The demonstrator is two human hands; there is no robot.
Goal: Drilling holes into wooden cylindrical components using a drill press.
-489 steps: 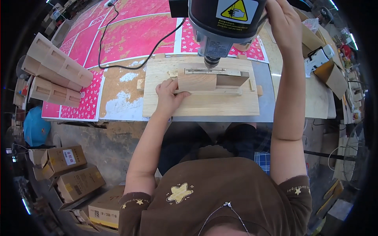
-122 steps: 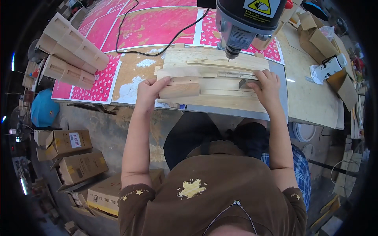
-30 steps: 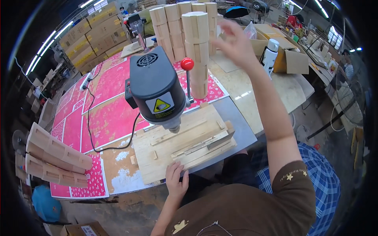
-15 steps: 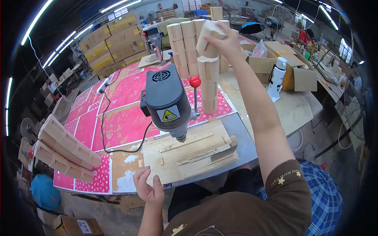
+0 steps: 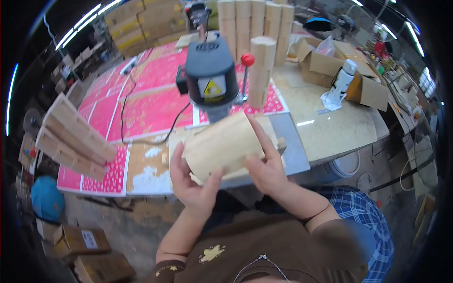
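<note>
A pale wooden cylinder (image 5: 224, 144) lies slantwise between my two hands, held in front of the bench drill (image 5: 211, 75). My left hand (image 5: 193, 181) wraps its left end, thumb along the near side. Around the right end curls my right hand (image 5: 269, 172), its thumb on the near face. Beneath the cylinder is a wooden jig board (image 5: 177, 139), mostly hidden by it. The drill's chuck is largely covered by the cylinder. A red-knobbed lever (image 5: 247, 59) sticks up on the drill's right side.
Stacked wooden cylinders (image 5: 262, 70) stand right behind the lever, with taller stacks (image 5: 243, 28) farther back. More stacks (image 5: 78, 137) lean at the left. A power cord (image 5: 123, 106) crosses the pink-covered bench. A white bottle (image 5: 343, 82) and open carton (image 5: 316, 61) sit at right.
My right hand has brought the wooden cylinder from the top of the stack down over the jig. My left hand has closed on its other end. The view has shifted.
</note>
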